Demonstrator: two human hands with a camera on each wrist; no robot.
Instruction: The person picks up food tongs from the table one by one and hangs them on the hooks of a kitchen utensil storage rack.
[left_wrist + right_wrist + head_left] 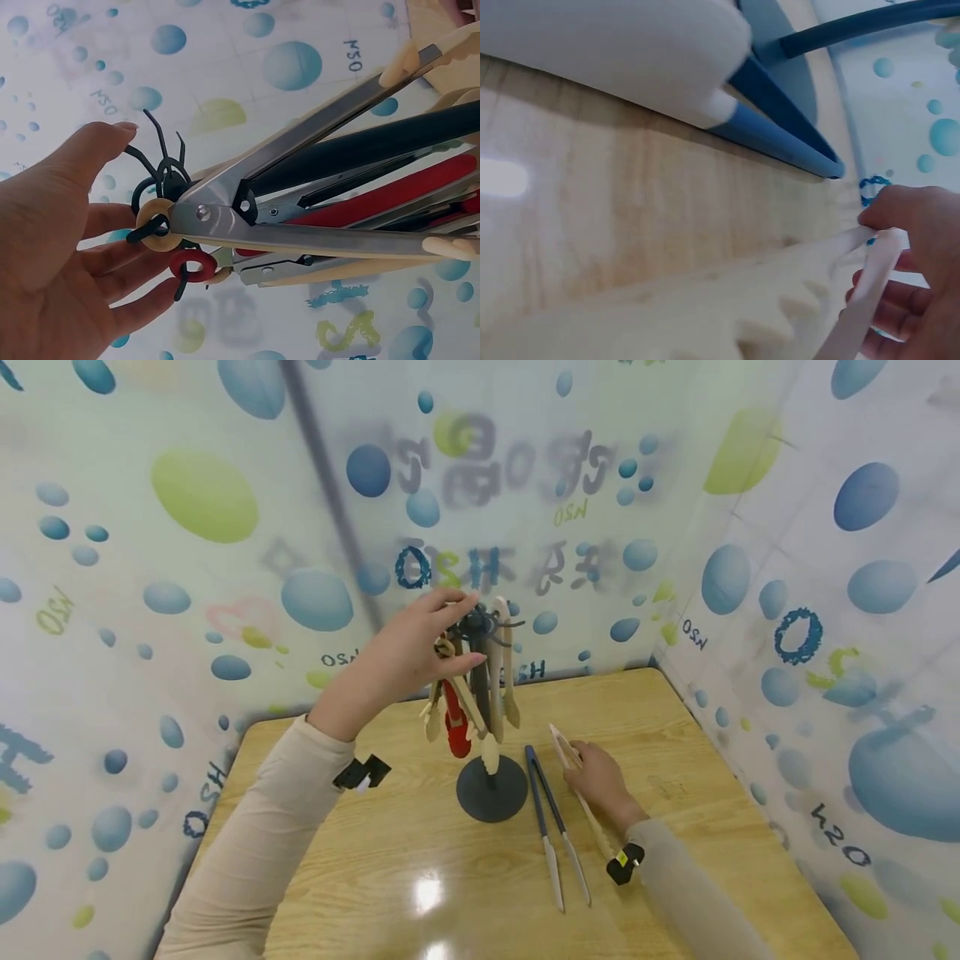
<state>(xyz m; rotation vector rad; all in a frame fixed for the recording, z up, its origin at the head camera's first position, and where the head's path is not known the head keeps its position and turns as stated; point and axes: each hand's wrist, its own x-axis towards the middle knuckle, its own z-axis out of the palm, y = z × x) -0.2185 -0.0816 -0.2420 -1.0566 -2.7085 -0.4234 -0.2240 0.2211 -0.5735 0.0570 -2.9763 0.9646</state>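
Note:
A dark stand [491, 802] has hooks at its top and several tongs hanging from it. My left hand [412, 643] is at the hooks, thumb and fingers on either side of them. In the left wrist view the thumb meets a hook tip, and the fingers lie behind the cream ring [155, 225] and red ring [193, 266] of hanging tongs. Right of the stand, my right hand [600, 783] holds cream tongs [705, 315] near one end, low over the table. Tongs with blue arms and pale ends [552, 864] lie between stand and right hand.
Red tongs [458, 739] and pale tongs [496, 685] hang from the stand. The wooden table [375, 877] meets patterned walls [247, 568] at its back and sides. Light glares off the tabletop near the front.

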